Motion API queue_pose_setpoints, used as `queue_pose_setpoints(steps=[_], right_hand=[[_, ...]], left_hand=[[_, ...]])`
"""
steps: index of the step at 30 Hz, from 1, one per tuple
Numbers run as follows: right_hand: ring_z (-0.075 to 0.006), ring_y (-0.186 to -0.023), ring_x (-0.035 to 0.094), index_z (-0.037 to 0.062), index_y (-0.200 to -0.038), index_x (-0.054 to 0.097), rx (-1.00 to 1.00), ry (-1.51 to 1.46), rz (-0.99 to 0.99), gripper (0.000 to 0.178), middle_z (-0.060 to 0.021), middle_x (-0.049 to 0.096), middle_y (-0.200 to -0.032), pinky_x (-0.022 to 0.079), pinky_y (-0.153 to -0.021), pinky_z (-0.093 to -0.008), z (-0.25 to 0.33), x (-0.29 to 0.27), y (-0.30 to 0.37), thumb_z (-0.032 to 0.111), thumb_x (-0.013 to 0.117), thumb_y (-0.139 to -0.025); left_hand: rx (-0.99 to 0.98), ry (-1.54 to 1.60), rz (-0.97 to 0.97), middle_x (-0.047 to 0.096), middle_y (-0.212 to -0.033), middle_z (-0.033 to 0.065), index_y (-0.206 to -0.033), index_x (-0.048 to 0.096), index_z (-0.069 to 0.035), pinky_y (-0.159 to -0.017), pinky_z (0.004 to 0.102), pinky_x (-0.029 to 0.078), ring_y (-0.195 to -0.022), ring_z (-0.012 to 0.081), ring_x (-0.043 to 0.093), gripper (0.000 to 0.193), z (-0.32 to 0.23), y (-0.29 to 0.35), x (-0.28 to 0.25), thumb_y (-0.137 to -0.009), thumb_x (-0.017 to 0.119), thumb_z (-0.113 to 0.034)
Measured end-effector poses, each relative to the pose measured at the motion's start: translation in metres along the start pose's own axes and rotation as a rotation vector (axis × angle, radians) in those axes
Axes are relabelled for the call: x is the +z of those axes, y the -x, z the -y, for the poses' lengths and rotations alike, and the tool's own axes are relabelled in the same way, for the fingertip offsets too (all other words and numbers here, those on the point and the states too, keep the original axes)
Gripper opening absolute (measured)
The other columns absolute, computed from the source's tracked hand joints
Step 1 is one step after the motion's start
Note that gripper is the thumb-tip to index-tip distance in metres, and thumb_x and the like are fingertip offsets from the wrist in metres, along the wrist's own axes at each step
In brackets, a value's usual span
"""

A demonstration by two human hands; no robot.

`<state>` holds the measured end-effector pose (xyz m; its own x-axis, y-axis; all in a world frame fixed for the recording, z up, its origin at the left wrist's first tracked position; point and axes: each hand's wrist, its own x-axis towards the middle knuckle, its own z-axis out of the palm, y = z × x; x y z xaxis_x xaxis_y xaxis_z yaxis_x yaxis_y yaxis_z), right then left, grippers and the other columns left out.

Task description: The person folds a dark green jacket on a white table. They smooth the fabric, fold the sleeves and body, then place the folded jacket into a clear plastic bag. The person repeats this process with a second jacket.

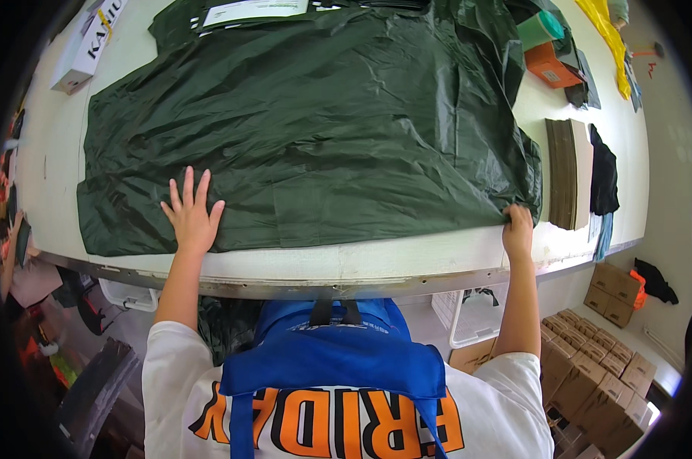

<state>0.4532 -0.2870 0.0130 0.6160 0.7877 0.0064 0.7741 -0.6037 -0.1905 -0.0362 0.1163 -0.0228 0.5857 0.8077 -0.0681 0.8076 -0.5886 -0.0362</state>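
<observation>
A large dark green garment (307,145) of thin, shiny fabric, much like a raincoat, lies spread and wrinkled across the white table (376,252). My left hand (193,218) rests flat on its lower left part, fingers spread, holding nothing. At the garment's near right corner, my right hand (519,223) has its fingers closed on the fabric edge. That edge runs nearly straight between both hands, a little in from the table's front. The fabric under my right fingers is partly hidden.
Right of the garment stand a stack of brown cardboard sheets (564,174) and a black cloth (604,168). Behind are a green roll (541,30) and an orange box (552,67). A long white box (89,50) lies far left. Cartons (591,375) are piled on the floor.
</observation>
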Motion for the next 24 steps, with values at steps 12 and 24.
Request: queue_pose_setpoints(steps=[12, 24], right_hand=[[-0.034, -0.105, 0.057, 0.005, -0.112, 0.059, 0.061, -0.302, 0.285, 0.034, -0.017, 0.06, -0.114, 0.044, -0.091, -0.0419, 0.067, -0.044, -0.028, 0.003, 0.061, -0.077], [-0.0252, -0.108, 0.058, 0.0054, -0.116, 0.062, -0.114, -0.515, 0.355, 0.037, -0.0129, 0.06, -0.116, 0.046, -0.092, -0.0383, 0.059, -0.042, -0.173, 0.021, 0.069, -0.083]], left_hand=[[0.247, 0.15, -0.075, 0.039, -0.14, 0.01, -0.133, 0.05, -0.024, -0.106, 0.0648, 0.016, -0.13, 0.0335, 0.035, 0.057, -0.015, 0.012, -0.053, -0.08, 0.067, -0.041], [-0.062, 0.136, -0.324, 0.041, -0.14, 0.0193, -0.131, 0.048, -0.009, -0.103, 0.05, 0.035, -0.128, 0.0376, 0.039, 0.053, -0.005, -0.172, -0.003, -0.086, 0.061, -0.032]])
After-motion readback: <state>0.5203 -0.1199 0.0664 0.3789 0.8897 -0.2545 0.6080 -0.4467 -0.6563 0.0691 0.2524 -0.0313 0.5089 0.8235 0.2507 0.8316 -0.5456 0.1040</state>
